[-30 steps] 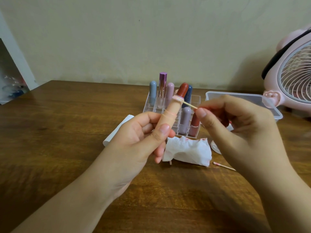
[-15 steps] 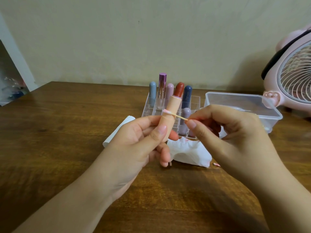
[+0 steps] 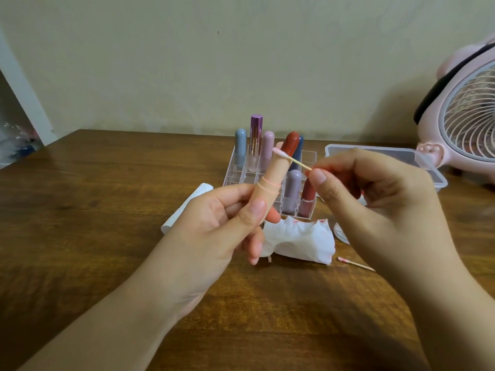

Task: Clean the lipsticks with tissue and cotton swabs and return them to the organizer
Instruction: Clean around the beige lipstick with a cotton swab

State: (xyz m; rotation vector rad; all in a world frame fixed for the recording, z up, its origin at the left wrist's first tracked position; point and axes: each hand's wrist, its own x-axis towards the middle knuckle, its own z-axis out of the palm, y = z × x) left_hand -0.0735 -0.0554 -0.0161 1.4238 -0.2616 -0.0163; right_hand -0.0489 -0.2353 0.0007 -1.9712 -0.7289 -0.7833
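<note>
My left hand [image 3: 222, 223] grips an uncapped peach-cased lipstick [image 3: 273, 175] upright, its red bullet at the top. My right hand [image 3: 375, 199] pinches a cotton swab [image 3: 292, 159] by its wooden stick; the pink tip touches the rim of the case just under the bullet. Behind stands the clear organizer [image 3: 308, 156] with several capped lipsticks in it. A crumpled white tissue [image 3: 300, 242], stained pink at the edge, lies on the table below my hands.
A used cotton swab [image 3: 356, 264] lies right of the tissue. A white tissue pack [image 3: 184, 207] sits to the left, partly behind my left hand. A clear plastic box [image 3: 375, 153] and a pink fan [image 3: 466, 116] stand at the right.
The swab tip has moved back up from the middle of the case to the rim under the bullet. My right hand rose slightly with it.
</note>
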